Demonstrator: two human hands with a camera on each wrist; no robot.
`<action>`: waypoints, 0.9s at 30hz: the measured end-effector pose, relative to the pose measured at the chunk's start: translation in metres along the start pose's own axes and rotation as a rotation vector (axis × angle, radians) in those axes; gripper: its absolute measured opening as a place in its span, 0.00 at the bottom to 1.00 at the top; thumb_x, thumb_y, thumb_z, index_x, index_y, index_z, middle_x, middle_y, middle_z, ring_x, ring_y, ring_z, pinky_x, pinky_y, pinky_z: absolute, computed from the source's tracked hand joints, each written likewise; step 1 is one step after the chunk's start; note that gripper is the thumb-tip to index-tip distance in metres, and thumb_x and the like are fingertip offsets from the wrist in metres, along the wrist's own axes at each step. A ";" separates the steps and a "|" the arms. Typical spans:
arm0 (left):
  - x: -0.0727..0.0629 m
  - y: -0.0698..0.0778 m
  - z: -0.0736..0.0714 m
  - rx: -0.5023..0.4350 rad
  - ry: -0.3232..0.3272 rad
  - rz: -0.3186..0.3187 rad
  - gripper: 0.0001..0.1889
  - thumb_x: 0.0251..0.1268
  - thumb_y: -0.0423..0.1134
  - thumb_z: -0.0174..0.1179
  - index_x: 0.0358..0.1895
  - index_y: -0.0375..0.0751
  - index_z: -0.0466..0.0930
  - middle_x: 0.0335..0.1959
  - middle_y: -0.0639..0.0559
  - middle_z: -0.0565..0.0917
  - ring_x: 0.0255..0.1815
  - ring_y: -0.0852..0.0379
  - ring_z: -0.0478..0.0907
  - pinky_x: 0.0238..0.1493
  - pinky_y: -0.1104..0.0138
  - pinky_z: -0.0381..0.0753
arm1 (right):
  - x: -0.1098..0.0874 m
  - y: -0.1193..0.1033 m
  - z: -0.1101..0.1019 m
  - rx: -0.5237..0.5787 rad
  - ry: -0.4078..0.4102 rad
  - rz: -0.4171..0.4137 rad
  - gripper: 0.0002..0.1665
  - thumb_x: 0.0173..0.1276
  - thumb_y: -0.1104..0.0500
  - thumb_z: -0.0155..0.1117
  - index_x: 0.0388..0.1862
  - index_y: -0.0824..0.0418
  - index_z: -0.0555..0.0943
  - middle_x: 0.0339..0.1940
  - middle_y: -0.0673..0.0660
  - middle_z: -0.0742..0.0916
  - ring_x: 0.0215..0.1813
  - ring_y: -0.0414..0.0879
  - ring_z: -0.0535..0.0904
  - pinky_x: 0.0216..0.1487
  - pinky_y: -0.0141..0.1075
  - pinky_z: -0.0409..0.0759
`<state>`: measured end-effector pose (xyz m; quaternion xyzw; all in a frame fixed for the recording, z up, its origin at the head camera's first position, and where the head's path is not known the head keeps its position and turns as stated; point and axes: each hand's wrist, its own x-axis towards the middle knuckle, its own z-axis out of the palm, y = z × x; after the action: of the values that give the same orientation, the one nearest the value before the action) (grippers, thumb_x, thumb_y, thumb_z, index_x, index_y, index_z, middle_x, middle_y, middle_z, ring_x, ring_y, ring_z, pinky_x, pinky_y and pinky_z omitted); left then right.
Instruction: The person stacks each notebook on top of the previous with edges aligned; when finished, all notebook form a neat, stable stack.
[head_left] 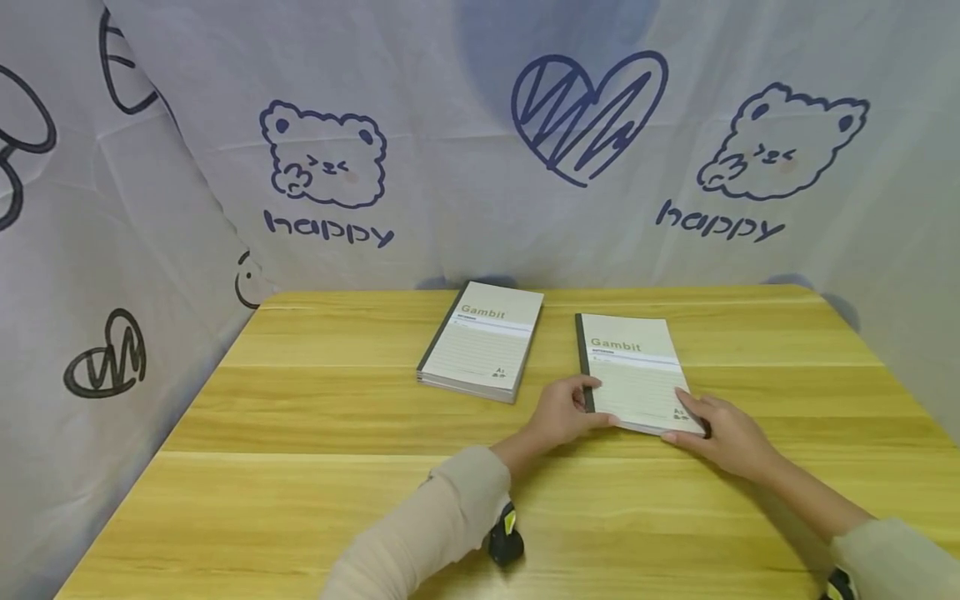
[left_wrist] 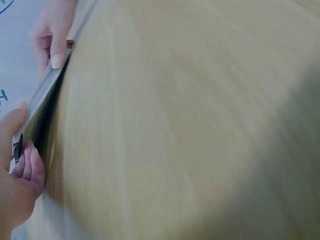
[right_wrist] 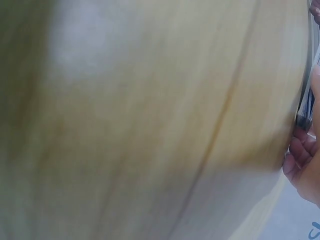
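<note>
Both hands hold a white "Gambit" notebook with a black spine on the right half of the table. My left hand grips its lower left corner, thumb along the near edge and fingers at the spine. At the lower right corner my right hand pinches it, and a dark bit shows beside those fingers. In the left wrist view, a dark gap lies under the notebook's edge, between the left hand and the right hand. How many notebooks are held, I cannot tell. The right hand is partly cut off in the right wrist view.
A stack of similar notebooks lies left of the held one, its spine also on the left. Beneath is a wooden table. White cloth with bear and heart drawings hangs behind the table and along its left side.
</note>
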<state>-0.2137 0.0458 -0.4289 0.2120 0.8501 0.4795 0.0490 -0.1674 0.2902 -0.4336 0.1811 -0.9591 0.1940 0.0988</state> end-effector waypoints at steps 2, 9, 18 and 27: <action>0.001 -0.001 0.000 -0.068 -0.011 -0.023 0.24 0.48 0.41 0.71 0.51 0.36 0.79 0.23 0.56 0.70 0.22 0.67 0.62 0.24 0.79 0.64 | 0.000 0.000 -0.001 0.008 -0.007 0.010 0.42 0.55 0.47 0.69 0.59 0.74 0.71 0.26 0.53 0.79 0.22 0.35 0.59 0.21 0.27 0.57; 0.004 0.004 -0.001 -0.296 -0.012 -0.143 0.22 0.50 0.38 0.69 0.51 0.39 0.80 0.24 0.58 0.68 0.25 0.65 0.62 0.25 0.77 0.63 | 0.003 0.000 -0.004 0.071 -0.012 0.038 0.39 0.57 0.50 0.68 0.59 0.75 0.70 0.44 0.69 0.84 0.36 0.47 0.77 0.33 0.36 0.75; 0.008 0.019 -0.004 -0.484 0.068 -0.195 0.18 0.50 0.35 0.69 0.48 0.41 0.81 0.26 0.59 0.70 0.25 0.65 0.64 0.26 0.77 0.66 | 0.004 -0.005 -0.014 0.263 -0.059 0.176 0.37 0.64 0.50 0.62 0.65 0.70 0.65 0.55 0.76 0.77 0.32 0.41 0.70 0.27 0.27 0.68; 0.007 0.025 -0.013 -0.534 0.082 -0.179 0.20 0.50 0.33 0.69 0.50 0.40 0.81 0.26 0.59 0.68 0.26 0.65 0.63 0.25 0.77 0.64 | 0.005 -0.006 -0.020 0.398 -0.050 0.267 0.34 0.66 0.51 0.60 0.67 0.66 0.66 0.34 0.62 0.79 0.28 0.35 0.67 0.22 0.28 0.69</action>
<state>-0.2160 0.0492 -0.4004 0.0962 0.7102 0.6885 0.1111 -0.1669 0.2920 -0.4120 0.0735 -0.9196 0.3858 0.0107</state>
